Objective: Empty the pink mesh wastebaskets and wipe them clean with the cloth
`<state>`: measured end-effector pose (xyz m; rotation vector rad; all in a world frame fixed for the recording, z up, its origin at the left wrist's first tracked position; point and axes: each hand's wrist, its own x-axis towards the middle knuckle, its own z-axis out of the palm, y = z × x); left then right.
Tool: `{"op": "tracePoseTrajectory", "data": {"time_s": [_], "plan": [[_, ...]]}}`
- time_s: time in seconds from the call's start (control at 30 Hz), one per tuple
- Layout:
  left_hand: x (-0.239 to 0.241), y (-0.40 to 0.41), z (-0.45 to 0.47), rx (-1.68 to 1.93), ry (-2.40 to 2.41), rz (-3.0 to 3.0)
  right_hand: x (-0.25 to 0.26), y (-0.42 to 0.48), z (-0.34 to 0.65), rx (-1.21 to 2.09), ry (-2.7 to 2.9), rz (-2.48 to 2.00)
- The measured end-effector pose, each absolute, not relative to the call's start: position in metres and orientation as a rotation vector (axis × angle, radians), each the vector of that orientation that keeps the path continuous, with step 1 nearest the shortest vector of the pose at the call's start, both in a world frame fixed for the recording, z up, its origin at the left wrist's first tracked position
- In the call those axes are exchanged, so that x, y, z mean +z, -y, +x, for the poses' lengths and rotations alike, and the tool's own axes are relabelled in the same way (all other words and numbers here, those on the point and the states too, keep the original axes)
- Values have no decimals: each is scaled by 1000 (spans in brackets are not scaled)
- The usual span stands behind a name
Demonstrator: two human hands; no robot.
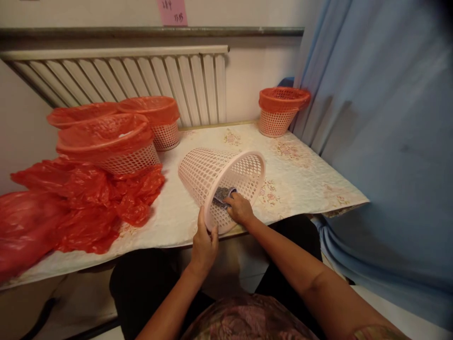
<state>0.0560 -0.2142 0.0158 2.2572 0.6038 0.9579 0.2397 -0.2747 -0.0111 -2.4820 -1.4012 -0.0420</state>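
A pale pink perforated plastic wastebasket (198, 172) lies on its side on the table, its mouth turned toward me and to the right. My left hand (205, 243) grips the near lower rim, thumb and fingers on either side of it. Reaching into the mouth, my right hand (239, 208) holds a bunched grey cloth (222, 194) against the inner wall. Part of the cloth is hidden by the basket's side and by my fingers.
Several wastebaskets lined with red bags (132, 158) stand at the left, behind a heap of red plastic bags (88, 203). Another lined basket (278, 120) is at the back right. A radiator (184, 85) and a blue curtain (382, 141) border the flower-patterned tablecloth (304, 184).
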Motion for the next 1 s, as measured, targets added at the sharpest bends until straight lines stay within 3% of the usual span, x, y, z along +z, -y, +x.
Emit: {"op": "tracePoseTrajectory", "data": {"time_s": [0.17, 0.37, 0.6, 0.73, 1.0], "plan": [[10, 210, 52, 911, -569, 2271, -9, 275, 238, -47, 1338, -2451], [50, 197, 39, 1002, -521, 2391, -6, 262, 210, 124, 1110, -2278], [99, 185, 25, 1303, -271, 2545, 4, 239, 150, 469, 1012, -1736], [111, 184, 23, 1232, -207, 2565, -4, 245, 145, 296, 1282, -1782], [115, 184, 29, 1143, -155, 2537, 12, 277, 241, -144, 1795, -2442]]}}
